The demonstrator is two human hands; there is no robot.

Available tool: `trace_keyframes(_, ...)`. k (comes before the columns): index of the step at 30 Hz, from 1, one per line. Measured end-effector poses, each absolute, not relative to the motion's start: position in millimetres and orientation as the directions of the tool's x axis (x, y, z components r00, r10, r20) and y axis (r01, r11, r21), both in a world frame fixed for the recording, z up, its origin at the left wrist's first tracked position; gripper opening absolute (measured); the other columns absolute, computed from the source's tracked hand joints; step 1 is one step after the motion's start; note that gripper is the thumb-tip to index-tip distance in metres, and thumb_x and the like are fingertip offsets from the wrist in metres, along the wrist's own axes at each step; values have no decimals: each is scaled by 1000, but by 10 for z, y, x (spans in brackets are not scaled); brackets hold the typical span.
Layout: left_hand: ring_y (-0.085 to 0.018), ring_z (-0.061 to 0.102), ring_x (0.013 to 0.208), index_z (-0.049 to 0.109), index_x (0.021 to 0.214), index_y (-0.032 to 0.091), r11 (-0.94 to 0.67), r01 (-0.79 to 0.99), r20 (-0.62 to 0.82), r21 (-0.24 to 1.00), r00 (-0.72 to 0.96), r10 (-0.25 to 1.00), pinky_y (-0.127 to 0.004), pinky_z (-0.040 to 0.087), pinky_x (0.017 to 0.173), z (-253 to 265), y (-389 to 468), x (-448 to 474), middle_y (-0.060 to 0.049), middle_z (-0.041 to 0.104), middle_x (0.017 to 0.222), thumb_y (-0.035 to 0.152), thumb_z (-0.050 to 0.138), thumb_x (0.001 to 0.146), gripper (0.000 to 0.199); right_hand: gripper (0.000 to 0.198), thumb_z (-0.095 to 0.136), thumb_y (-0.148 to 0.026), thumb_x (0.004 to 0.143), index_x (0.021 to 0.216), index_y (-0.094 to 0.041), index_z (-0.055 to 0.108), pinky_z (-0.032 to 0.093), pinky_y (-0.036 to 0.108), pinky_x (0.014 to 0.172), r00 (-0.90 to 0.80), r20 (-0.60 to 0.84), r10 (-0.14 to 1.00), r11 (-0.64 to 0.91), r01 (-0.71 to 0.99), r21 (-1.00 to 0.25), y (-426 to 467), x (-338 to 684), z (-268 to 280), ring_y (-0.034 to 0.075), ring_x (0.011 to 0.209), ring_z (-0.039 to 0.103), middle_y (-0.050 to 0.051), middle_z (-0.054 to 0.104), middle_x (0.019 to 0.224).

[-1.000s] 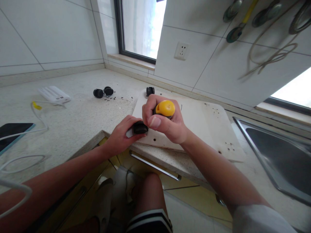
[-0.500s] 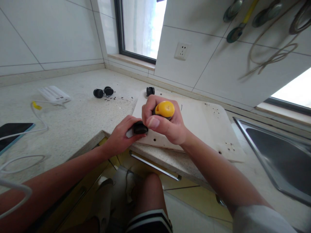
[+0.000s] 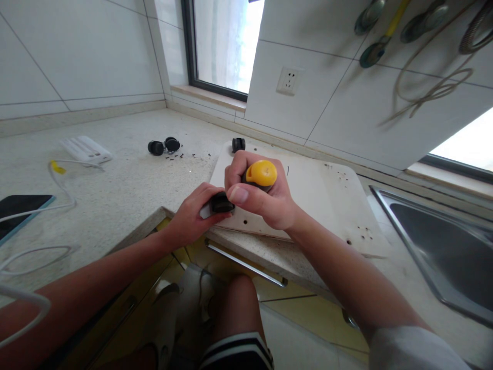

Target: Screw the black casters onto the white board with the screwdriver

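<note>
My right hand (image 3: 265, 198) is wrapped round the yellow and black handle of a screwdriver (image 3: 262, 173), seen nearly end-on; its shaft and tip are hidden by the hand. With my left hand (image 3: 196, 213) I grip a black caster wheel (image 3: 222, 202) at the near left corner of a white board (image 3: 311, 190). The two hands almost touch. Another caster (image 3: 238, 144) stands on the board's far left corner. Screw holes show in the board's other corners.
Two loose casters (image 3: 164, 146) and several small screws (image 3: 183, 156) lie on the counter (image 3: 127, 180). Farther left are a white power bank (image 3: 85, 150), a cable and a phone (image 3: 23, 213). A metal sink (image 3: 442, 241) is at the right, a wall behind.
</note>
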State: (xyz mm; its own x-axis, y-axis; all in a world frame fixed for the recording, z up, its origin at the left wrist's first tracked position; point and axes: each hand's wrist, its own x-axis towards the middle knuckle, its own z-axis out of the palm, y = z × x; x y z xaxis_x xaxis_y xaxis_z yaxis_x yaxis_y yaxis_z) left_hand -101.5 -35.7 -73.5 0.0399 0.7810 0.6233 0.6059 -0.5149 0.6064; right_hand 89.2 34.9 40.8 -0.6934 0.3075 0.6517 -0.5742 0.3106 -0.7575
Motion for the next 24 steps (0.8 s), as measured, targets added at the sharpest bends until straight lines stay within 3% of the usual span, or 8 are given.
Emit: trace_keyframes(24,-29,72,117,70,132,28,-525,606,632,598,46,773,-43,62,102,-727,-363,-1011,-5,75,124,49,84,97,43,29,91,-35,86,80,-21,66,40,24,60,-686,650,327,358,-547,-757,331,894,436,9,65,49,-6,59,72)
